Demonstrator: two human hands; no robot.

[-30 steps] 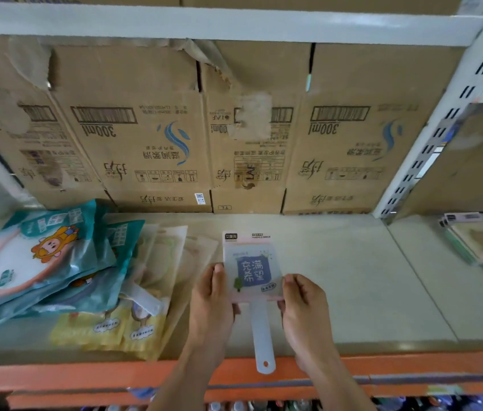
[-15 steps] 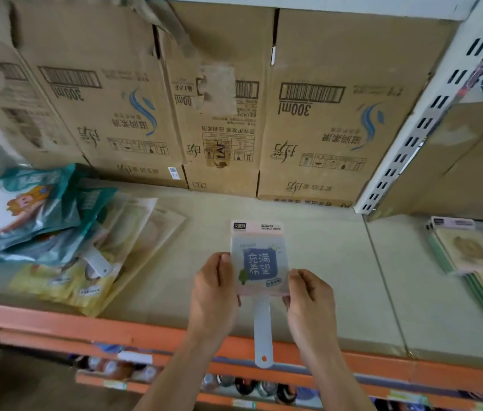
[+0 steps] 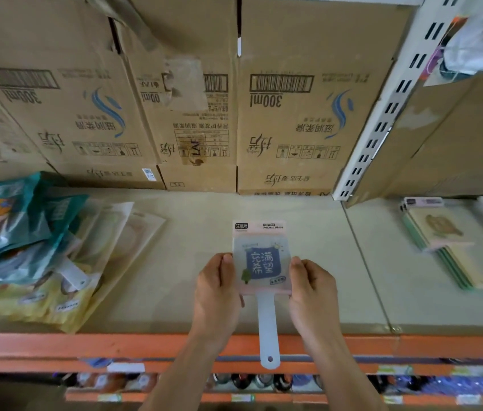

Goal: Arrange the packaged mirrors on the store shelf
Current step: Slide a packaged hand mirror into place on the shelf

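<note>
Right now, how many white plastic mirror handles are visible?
2. One handle is on the packaged mirror gripped by the left hand and right hand, mid-shelf; the other sticks out of the left pile. Stacked packets may hide more.

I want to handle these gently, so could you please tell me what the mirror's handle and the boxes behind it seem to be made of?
On the handheld mirror, the handle looks like smooth, pale plastic, with a moulded hang hole. The cartons look like matte brown cardboard: torn flaps, creases, printed barcodes.
</note>
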